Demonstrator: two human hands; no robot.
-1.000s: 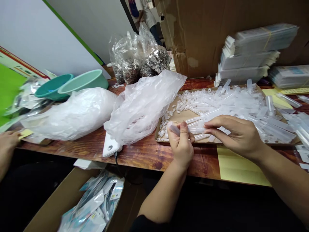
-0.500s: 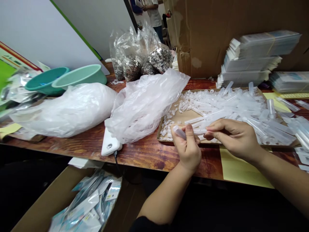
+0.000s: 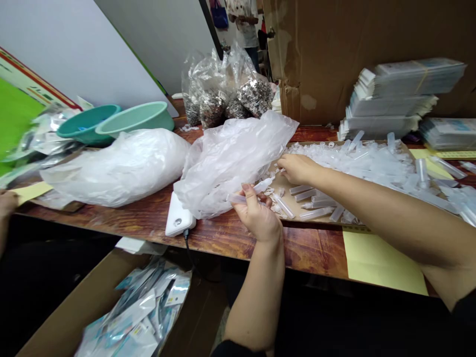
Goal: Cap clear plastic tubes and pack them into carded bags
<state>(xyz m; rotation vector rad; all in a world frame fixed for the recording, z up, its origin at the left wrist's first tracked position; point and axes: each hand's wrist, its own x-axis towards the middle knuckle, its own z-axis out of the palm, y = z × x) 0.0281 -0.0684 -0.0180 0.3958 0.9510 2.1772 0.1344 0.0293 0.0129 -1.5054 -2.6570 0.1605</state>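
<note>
My left hand is closed around translucent plastic tubes. One tube with a narrow tip points up and right past the fingers, and the end of another shows at the thumb's left. My right hand reaches across the shallow cardboard tray, its fingertips pinched together among small white plastic pieces. Whatever is between those fingertips is too small to make out. Below my right forearm, several loose tubes lie in the tray, and a larger heap of tubes fills its right side.
Crumpled plastic bags lie left of the tray, beside a white power bank with a cable. Bags of metal parts, green basins and card stacks stand behind. Another person's hand is at the left edge.
My right hand has left the tube at my left hand and moved left to the small white pieces. My left hand has shifted left with its tubes. Another person's hand has appeared at far left.
</note>
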